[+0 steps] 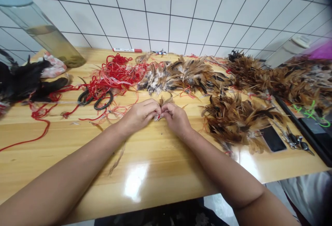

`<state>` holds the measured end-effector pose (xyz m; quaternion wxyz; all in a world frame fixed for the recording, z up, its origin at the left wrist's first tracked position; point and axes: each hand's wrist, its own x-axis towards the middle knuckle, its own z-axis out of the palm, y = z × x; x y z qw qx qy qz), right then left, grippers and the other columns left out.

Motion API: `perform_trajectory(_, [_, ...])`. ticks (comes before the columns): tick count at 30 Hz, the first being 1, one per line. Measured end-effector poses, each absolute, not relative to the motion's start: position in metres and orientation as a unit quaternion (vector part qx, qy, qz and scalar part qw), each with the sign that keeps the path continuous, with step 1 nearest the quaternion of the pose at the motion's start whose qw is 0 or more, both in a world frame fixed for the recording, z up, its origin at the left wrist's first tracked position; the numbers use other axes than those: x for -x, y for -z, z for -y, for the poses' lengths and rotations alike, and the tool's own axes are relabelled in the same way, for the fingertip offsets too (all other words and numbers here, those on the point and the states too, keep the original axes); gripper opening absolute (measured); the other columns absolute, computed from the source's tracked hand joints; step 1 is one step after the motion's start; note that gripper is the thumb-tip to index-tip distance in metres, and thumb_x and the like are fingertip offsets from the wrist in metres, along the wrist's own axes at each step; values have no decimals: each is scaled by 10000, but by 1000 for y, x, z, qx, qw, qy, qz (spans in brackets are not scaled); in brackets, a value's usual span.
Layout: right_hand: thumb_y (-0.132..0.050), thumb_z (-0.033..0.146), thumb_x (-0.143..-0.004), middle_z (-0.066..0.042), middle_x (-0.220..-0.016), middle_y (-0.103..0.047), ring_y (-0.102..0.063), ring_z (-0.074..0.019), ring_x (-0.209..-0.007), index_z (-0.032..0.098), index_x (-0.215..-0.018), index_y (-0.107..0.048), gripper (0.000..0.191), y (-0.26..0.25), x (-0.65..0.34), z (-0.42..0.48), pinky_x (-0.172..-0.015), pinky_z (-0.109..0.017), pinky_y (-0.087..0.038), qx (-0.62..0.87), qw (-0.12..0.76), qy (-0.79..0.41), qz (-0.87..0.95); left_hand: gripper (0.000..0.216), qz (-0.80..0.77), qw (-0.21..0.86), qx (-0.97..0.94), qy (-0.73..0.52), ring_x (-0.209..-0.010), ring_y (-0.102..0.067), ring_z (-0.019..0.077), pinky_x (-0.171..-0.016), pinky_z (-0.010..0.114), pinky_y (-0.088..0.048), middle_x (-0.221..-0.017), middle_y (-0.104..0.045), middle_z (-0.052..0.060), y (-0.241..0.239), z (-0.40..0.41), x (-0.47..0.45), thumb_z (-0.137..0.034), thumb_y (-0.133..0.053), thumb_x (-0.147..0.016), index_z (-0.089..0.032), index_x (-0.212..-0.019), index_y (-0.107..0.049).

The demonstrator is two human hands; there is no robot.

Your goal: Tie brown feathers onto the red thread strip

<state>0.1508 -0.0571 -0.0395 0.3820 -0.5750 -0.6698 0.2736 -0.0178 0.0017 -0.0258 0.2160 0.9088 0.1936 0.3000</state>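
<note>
Close together over the middle of the wooden table (145,150), my left hand (144,113) and my right hand (176,117) pinch a small bunch of feathers (166,100). Brown feather tips stick up behind my fingers, and a bit of red and white shows below them. Most of the bunch is hidden by my fingers. Just beyond lies a row of brown and white feathers (181,73). Left of it is a tangle of red yarn (116,70), with black-handled scissors (102,100) at its near side.
A brown feather heap (233,115) lies right, beside a phone (273,138) and small metal scissors (295,139). More feathers (293,80) fill the far right. Black feathers (23,79) and a tall bottle (49,28) stand left. A red marker (127,50) lies by the tiled wall (158,4).
</note>
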Motion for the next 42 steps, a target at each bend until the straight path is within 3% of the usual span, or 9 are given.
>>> perform_trajectory(7, [-487, 100, -802, -10, -794, -592, -544, -171, -779, 225, -756, -512, 136, 33, -155, 57, -734, -284, -397, 555, 350, -275, 703, 136, -197, 205, -911, -299, -727, -587, 106, -674, 213, -458, -783, -627, 22, 22, 0, 17, -118, -488, -866, -173, -824, -605])
perform_trajectory(14, [-488, 125, -809, 10, -754, -564, -522, -147, -734, 215, -778, -498, 95, 31, -162, 54, -702, -263, -397, 509, 372, -342, 697, 103, -226, 203, -901, -311, -697, -624, 98, -652, 198, -465, -776, -672, 5, 17, 3, 17, -137, -530, -846, -186, -825, -618])
perform_trajectory(29, [-440, 205, -863, 8, -780, -514, -486, -133, -737, 213, -821, -444, 43, 27, -172, 53, -707, -264, -400, 452, 389, -391, 701, 80, -261, 283, -853, -351, -687, -626, 107, -656, 216, -477, -780, -688, 27, 19, 5, 17, -183, -565, -846, -169, -807, -634])
perform_trajectory(42, [-521, 434, -875, 6, -769, -450, -400, -120, -669, 197, -827, -467, 248, 33, -177, 48, -627, -256, -340, 433, 445, -466, 630, 69, -291, 310, -832, -355, -734, -612, 115, -705, 227, -459, -796, -672, 33, 18, 5, 18, -139, -548, -830, -150, -798, -608])
